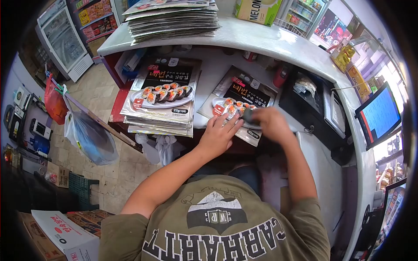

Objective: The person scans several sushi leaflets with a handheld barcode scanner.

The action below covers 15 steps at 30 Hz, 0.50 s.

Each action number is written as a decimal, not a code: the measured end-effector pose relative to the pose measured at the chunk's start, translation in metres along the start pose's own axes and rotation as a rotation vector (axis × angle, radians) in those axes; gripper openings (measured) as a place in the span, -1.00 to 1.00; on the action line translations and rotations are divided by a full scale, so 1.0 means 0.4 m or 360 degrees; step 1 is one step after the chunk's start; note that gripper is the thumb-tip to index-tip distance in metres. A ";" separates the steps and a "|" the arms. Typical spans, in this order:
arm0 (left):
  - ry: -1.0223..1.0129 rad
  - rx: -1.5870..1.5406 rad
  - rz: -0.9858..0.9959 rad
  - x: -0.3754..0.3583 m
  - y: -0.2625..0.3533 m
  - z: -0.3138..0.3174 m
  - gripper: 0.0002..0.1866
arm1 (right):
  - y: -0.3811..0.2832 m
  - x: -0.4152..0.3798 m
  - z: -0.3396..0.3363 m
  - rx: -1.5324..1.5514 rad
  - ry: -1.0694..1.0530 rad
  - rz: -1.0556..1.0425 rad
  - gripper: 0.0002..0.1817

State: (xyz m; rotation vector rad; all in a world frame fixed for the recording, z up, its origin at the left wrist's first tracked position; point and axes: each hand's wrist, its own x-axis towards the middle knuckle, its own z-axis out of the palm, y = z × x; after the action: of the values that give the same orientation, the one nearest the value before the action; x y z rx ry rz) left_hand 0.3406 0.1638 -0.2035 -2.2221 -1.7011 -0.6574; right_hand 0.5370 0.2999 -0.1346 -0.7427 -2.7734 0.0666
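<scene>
A seaweed packet (244, 92) with sushi rolls printed on it lies at a slant on the desk in front of me. My left hand (220, 135) rests on its lower left part, fingers stretched out and flat. My right hand (271, 124) is closed around a small dark object (248, 115) over the packet's lower right part. That object is blurred and mostly covered by the fingers, so its kind does not show. To the left stands a stack of the same seaweed packets (163, 87), near my left hand but apart from it.
Another packet stack (172, 21) stands on the raised white counter (244, 37), with a melon box (257, 11) beside it. A black device (309, 98) and a monitor (379, 115) are at right. Plastic bags (91, 135) hang at left.
</scene>
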 end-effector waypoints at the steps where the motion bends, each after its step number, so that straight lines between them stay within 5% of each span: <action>1: -0.0003 0.0001 0.0008 -0.003 0.002 -0.001 -0.09 | 0.026 0.025 -0.002 -0.0081 0.0130 0.0183 -0.71; 4: 0.0031 0.0009 -0.0009 0.003 0.001 0.001 -0.10 | -0.013 0.061 0.025 -0.0400 0.0131 0.0418 -0.74; 6: 0.0089 0.0007 -0.0011 -0.002 0.000 0.011 -0.10 | -0.062 0.054 0.076 -0.0154 0.0284 -0.0245 -0.75; 8: 0.0101 -0.0002 -0.0013 -0.010 -0.009 0.022 -0.08 | -0.016 0.079 0.087 -0.0117 0.0486 -0.0345 -0.74; 11: 0.0052 -0.0021 0.0003 -0.009 -0.002 0.001 -0.10 | 0.105 0.119 0.086 -0.0282 0.0499 0.0455 -0.74; 12: 0.0063 -0.0018 0.0000 -0.008 0.000 0.003 -0.10 | 0.090 0.124 0.084 -0.0289 0.0504 0.0446 -0.74; 15: 0.0072 0.0001 0.0005 -0.011 -0.005 0.008 -0.10 | -0.042 0.125 0.079 -0.0088 0.0364 -0.0233 -0.73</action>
State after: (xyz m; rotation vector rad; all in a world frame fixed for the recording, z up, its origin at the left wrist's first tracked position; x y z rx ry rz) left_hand 0.3384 0.1623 -0.2086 -2.1922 -1.6757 -0.7006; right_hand 0.4789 0.3109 -0.1509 -0.5216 -2.6093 -0.1168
